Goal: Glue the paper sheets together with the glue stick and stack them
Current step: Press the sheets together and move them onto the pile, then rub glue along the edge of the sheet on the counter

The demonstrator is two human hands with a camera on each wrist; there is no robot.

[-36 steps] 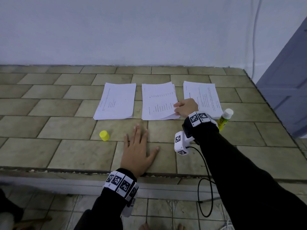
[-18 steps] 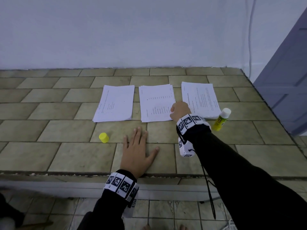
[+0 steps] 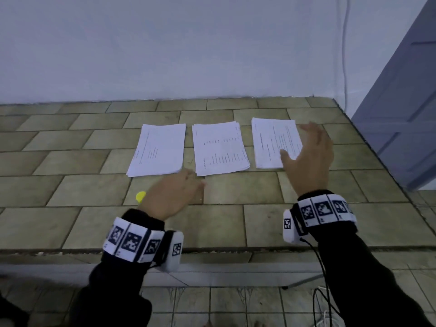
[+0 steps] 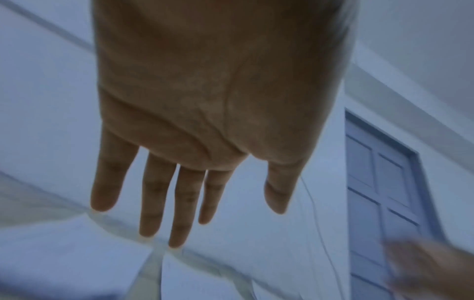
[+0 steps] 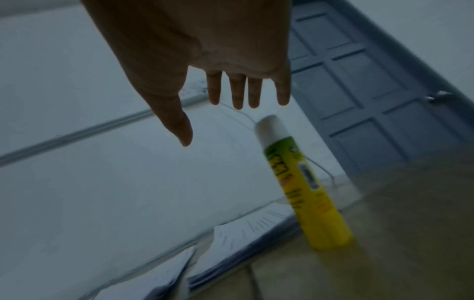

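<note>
The three paper stacks (image 3: 218, 149) are white with small dark print. The glue stick (image 5: 310, 186) is yellow and green with a white top. A yellow cap (image 3: 140, 196) lies at 9 o'clock from the left hand (image 3: 175, 195). The tiles (image 3: 70, 161) are olive-beige, the door (image 3: 405, 102) grey-blue, the wristbands (image 3: 324, 210) white with black square codes.

A plain white wall (image 3: 188, 43) rises behind a raised ledge of olive-beige rectangular tiles (image 3: 70, 185). A grey-blue panelled door (image 3: 401, 114) stands at the right. Light is dim and bluish.

Sleeves: long and black on both arms.
Wristbands (image 3: 326, 210): white, printed with square black-and-white markers.
Wrist cameras (image 3: 289, 226): small white boxes, each marker-tagged.
Cable (image 3: 323, 274): thin, black, from the right wrist.
</note>
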